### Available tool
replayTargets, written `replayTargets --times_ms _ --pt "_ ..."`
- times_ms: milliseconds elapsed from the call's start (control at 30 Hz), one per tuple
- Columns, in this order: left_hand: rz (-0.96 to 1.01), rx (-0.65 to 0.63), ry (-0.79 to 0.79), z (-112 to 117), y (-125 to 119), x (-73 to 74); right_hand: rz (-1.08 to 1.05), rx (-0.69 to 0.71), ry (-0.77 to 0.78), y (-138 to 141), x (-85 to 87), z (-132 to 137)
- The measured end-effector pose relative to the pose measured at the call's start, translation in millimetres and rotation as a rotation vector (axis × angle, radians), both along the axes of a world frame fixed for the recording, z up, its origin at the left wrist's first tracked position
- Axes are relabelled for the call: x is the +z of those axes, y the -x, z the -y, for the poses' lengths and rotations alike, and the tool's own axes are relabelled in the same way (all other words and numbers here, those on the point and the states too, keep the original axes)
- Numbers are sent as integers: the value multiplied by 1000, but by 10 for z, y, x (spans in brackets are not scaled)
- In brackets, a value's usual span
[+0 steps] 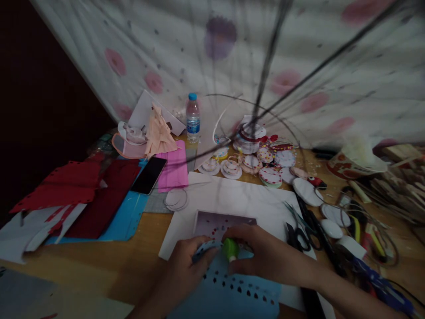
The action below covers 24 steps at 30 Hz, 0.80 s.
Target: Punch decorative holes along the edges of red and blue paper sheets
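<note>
Down at the near edge of the worktop, the blue sheet is lying flat, peppered with rows of small dark punched holes, and its far edge is curling up under the fingers. The left hand is clamping that curled edge, grip closed on the paper. The right hand is wrapping its grip tight around the green punch, thumb and fingers pressing on it, and the punch is sitting right on the sheet's far edge, between the two hands. Just beyond the knuckles, a shallow box of coloured dots is resting on white paper. Black scissors are lying towards the right edge. Further out, a dark phone is lying beside pink paper, decorated discs are crowding the middle, and a water bottle is standing upright at the far edge.
</note>
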State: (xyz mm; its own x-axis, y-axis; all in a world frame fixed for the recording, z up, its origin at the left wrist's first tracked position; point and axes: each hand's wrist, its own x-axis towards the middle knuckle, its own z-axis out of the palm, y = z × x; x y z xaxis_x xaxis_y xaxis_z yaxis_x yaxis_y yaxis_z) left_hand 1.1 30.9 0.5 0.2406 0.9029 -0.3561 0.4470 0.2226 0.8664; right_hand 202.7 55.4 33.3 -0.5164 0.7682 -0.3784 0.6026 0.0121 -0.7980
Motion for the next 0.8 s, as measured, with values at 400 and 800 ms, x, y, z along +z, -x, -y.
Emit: replayTargets --times_ms 400,800 --pt "9 -37 -42 -32 -5 12 13 53 -19 -52 -12 -1" --pt "-12 -35 -69 -23 2 -26 19 71 -216 46 -86 15"
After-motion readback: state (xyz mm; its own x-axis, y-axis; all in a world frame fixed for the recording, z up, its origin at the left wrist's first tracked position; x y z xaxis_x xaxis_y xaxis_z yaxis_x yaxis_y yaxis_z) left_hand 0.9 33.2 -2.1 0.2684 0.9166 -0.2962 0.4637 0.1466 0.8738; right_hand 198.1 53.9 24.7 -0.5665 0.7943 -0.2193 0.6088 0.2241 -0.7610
